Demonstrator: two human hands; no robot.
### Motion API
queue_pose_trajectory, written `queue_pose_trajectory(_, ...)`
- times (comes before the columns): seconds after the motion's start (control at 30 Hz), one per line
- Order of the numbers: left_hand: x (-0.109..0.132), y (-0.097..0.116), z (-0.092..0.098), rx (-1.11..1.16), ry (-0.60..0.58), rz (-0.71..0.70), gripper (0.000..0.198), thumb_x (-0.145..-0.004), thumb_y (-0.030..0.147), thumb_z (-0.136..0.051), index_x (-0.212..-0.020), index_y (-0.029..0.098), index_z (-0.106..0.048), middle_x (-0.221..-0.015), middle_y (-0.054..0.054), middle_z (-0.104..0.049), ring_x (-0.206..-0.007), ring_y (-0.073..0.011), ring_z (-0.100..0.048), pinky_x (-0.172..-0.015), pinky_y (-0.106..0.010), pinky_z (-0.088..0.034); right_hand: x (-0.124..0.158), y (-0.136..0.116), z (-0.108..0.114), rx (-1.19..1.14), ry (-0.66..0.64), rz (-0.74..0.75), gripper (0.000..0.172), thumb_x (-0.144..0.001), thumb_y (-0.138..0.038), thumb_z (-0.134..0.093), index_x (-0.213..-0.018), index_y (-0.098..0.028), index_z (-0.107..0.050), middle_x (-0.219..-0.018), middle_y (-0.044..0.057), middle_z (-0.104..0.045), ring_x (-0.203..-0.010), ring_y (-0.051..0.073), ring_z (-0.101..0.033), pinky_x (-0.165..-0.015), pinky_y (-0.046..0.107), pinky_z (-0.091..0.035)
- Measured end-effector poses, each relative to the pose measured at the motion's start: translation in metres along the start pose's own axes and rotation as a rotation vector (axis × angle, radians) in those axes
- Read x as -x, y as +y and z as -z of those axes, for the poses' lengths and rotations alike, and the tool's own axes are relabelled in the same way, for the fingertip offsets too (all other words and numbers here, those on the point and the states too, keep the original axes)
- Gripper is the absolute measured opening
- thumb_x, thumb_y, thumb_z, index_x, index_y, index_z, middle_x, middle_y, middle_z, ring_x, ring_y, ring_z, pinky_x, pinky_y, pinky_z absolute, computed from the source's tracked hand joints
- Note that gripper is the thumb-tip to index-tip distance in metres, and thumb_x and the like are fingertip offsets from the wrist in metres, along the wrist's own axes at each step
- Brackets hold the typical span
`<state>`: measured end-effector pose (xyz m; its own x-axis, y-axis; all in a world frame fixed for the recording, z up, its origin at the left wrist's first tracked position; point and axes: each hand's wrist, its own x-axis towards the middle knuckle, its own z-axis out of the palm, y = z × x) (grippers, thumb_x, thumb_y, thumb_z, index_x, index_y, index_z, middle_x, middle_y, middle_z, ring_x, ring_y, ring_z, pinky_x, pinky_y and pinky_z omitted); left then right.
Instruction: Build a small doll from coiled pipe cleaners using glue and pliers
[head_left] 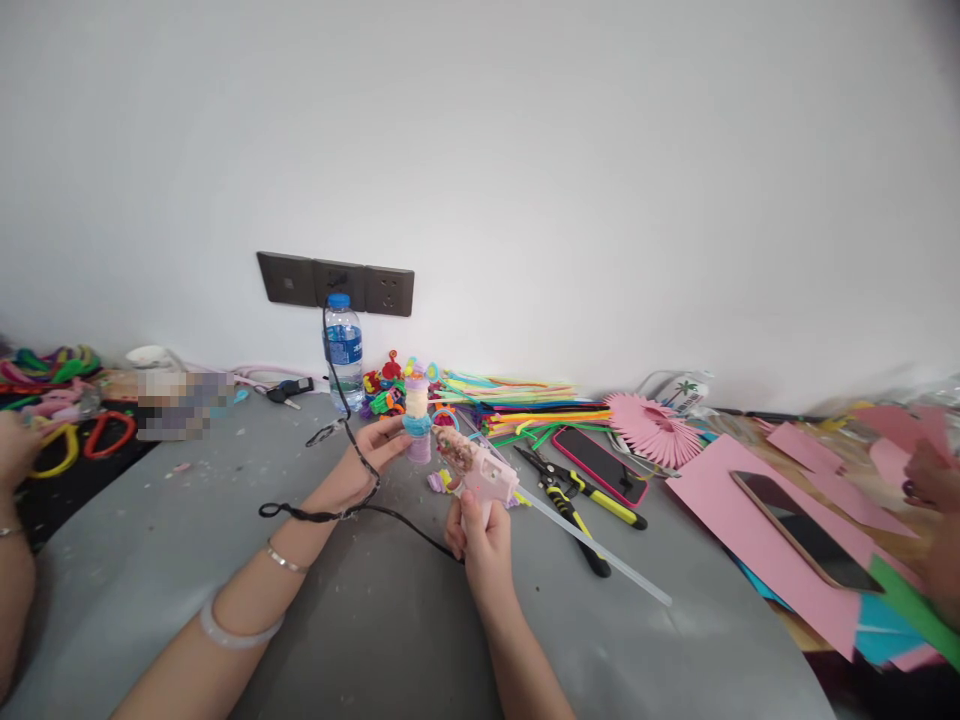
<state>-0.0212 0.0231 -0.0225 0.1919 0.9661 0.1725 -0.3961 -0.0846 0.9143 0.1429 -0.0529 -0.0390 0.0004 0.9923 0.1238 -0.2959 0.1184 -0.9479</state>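
My left hand (375, 448) pinches a small upright craft piece (417, 425) in lilac, cream and blue; it looks wound from pipe cleaners, with a fluffy top. In my right hand (481, 540) is a pink hot glue gun (491, 476), fingers wrapped round its handle. Its nozzle end points left, close beside the craft piece; whether they touch I cannot tell. A long clear glue stick (600, 550) sticks out of the gun's back. The black cord (412, 525) crosses my left wrist. Small lilac and yellow bits (439, 482) lie behind the gun.
Pliers (574, 500), a pink-cased phone (600, 465) and bundled pipe cleaners (540, 410) lie behind my right hand. A water bottle (343, 350) stands by the wall sockets (388, 291). Pink paper (720, 480) bears another phone (802, 525). Other people's hands (19, 450) show at both edges.
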Motion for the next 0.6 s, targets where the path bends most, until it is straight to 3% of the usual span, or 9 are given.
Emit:
queue_pose_trajectory(0.3, 0.0003, 0.0017, -0.0015, -0.004, 0.0, 0.007, 0.031, -0.072, 0.03, -0.079, -0.1, 0.018, -0.076, -0.096, -0.007, -0.076, -0.089, -0.0198, -0.068, -0.081, -0.028, -0.052, -0.0001, -0.0043, -0.0027, 0.018, 0.009, -0.027, 0.054, -0.078, -0.072, -0.055, -0.063, -0.021, -0.043, -0.04, -0.01, -0.03, -0.034, 0.005, -0.024, -0.035, 0.021, -0.02)
queue_pose_trajectory(0.6, -0.0014, -0.0017, 0.0018, 0.034, 0.015, -0.027, 0.034, -0.077, 0.029, -0.076, -0.11, 0.02, -0.073, -0.108, -0.007, -0.074, -0.097, -0.0205, -0.067, -0.085, -0.029, -0.051, 0.0008, -0.0037, -0.0035, -0.015, 0.012, -0.084, 0.055, -0.073, -0.071, -0.06, -0.059, -0.022, -0.04, -0.04, -0.01, -0.03, -0.034, 0.005, -0.023, -0.035, 0.021, -0.019)
